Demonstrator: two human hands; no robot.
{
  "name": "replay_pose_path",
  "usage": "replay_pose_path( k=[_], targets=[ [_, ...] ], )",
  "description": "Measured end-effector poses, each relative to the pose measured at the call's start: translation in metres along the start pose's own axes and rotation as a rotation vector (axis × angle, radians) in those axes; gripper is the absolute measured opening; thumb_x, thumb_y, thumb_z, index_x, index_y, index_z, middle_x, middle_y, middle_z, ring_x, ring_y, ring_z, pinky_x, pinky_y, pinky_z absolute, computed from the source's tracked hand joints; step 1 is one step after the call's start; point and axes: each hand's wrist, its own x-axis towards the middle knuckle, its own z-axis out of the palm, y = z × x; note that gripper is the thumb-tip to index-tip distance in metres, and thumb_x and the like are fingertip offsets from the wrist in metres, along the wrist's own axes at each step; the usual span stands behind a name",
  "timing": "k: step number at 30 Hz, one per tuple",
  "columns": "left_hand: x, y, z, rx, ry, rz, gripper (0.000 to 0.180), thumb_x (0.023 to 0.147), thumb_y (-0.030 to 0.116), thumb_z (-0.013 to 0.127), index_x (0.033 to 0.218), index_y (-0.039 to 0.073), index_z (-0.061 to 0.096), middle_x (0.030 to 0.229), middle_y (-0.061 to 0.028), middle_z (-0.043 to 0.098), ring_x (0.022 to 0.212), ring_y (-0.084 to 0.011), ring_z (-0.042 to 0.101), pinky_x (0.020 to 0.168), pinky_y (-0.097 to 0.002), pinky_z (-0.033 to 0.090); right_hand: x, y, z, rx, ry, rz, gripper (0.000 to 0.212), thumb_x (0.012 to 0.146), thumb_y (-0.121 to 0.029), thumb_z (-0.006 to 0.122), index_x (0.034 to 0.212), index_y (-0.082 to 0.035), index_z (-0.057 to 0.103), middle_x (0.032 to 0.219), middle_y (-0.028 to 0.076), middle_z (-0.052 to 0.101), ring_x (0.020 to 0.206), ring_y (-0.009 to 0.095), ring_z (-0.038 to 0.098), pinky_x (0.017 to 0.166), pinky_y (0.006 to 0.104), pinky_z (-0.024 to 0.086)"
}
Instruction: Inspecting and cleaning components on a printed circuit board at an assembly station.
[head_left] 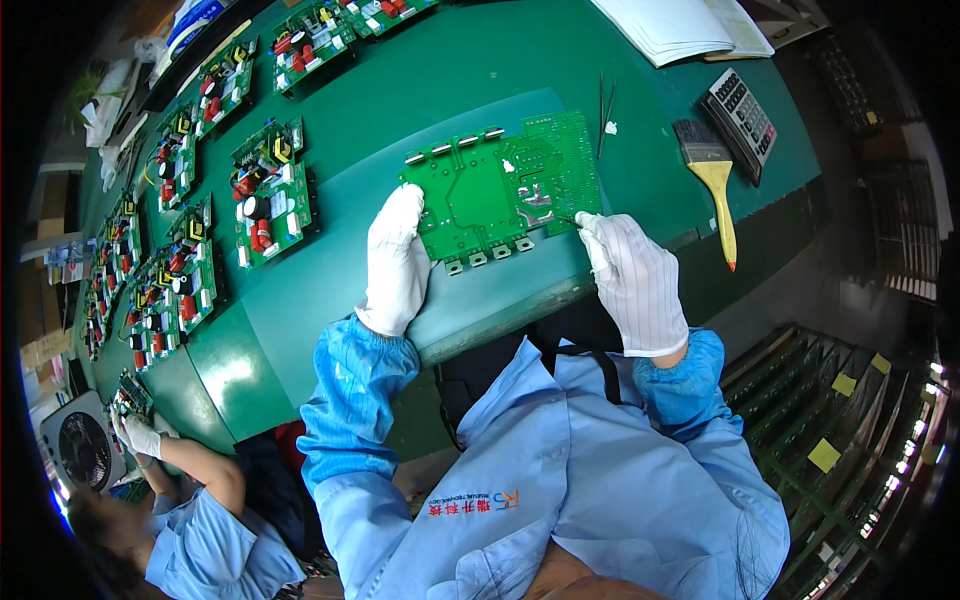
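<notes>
On table [400, 95]: left hand [394, 255] holding circuit board [470, 195].

The gloved left hand [396, 250] holds the left edge of a green circuit board [470, 200]; the gloved right hand [634, 280] pinches a thin dark tool [568, 221] at its lower right. Tweezers [602, 138], a flat paintbrush [715, 185] and a calculator [742, 120] lie farther right.

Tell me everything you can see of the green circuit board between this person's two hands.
The circuit board is flat, green and roughly rectangular, tilted slightly, above the green table. Fine lines and dots mark its face; shiny silver patches sit right of centre. Metal tabs stick out along its lower edge. The gloved left hand grips its left edge; the gloved right hand points a thin dark tool at it; contact is unclear.
</notes>
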Motion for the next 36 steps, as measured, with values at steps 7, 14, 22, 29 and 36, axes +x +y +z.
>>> replay_pose_path(
  k=[7, 14, 22, 29, 36],
  targets=[
    [-0.002, 0.000, 0.001, 0.084, 0.001, 0.021, 0.037, 0.098, 0.028, 0.054, 0.124, 0.002, 0.055, 0.120, -0.0061, 0.060, 0.109, -0.0142, 0.056, 0.095, -0.0321, 0.046, 0.001, -0.004, 0.000, -0.051, 0.001, -0.007, 0.015, 0.089, -0.012, 0.061, 0.102, -0.005, 0.062, 0.091, 0.010, 0.063, 0.071, 0.028, 0.064, 0.058, 0.0359, 0.052],
    [-0.002, -0.001, -0.001, -0.020, -0.004, -0.006, 0.033, 0.095, 0.017, 0.058, 0.122, -0.002, 0.056, 0.124, -0.0061, 0.058, 0.117, -0.0125, 0.052, 0.106, -0.0291, 0.035, 0.002, -0.002, 0.000, -0.044, -0.013, -0.021, 0.013, 0.089, -0.012, 0.060, 0.100, -0.005, 0.062, 0.089, 0.010, 0.063, 0.071, 0.029, 0.063, 0.058, 0.0361, 0.052],
    [-0.001, -0.006, -0.007, 0.035, -0.005, 0.032, 0.035, 0.096, 0.021, 0.057, 0.123, 0.000, 0.055, 0.123, -0.0065, 0.058, 0.115, -0.0141, 0.053, 0.103, -0.0317, 0.038, 0.006, 0.002, -0.004, -0.073, -0.040, -0.094, 0.013, 0.088, -0.012, 0.061, 0.099, -0.005, 0.063, 0.086, 0.009, 0.061, 0.070, 0.028, 0.062, 0.059, 0.0353, 0.052],
    [-0.001, -0.004, -0.004, 0.117, -0.024, 0.062, 0.037, 0.098, 0.028, 0.054, 0.125, 0.003, 0.054, 0.121, -0.0074, 0.059, 0.112, -0.0168, 0.056, 0.097, -0.0363, 0.045, 0.010, 0.002, -0.007, -0.089, -0.053, -0.135, 0.013, 0.087, -0.012, 0.062, 0.097, -0.006, 0.063, 0.084, 0.008, 0.059, 0.069, 0.026, 0.062, 0.057, 0.0345, 0.051],
    [-0.001, -0.004, -0.007, -0.045, -0.008, -0.013, 0.035, 0.095, 0.017, 0.058, 0.124, -0.001, 0.055, 0.126, -0.0069, 0.057, 0.119, -0.0141, 0.051, 0.107, -0.0312, 0.034, 0.012, 0.006, -0.009, -0.098, -0.056, -0.172, 0.013, 0.085, -0.014, 0.064, 0.096, -0.007, 0.064, 0.083, 0.007, 0.060, 0.070, 0.024, 0.062, 0.057, 0.0337, 0.050]
  ],
)
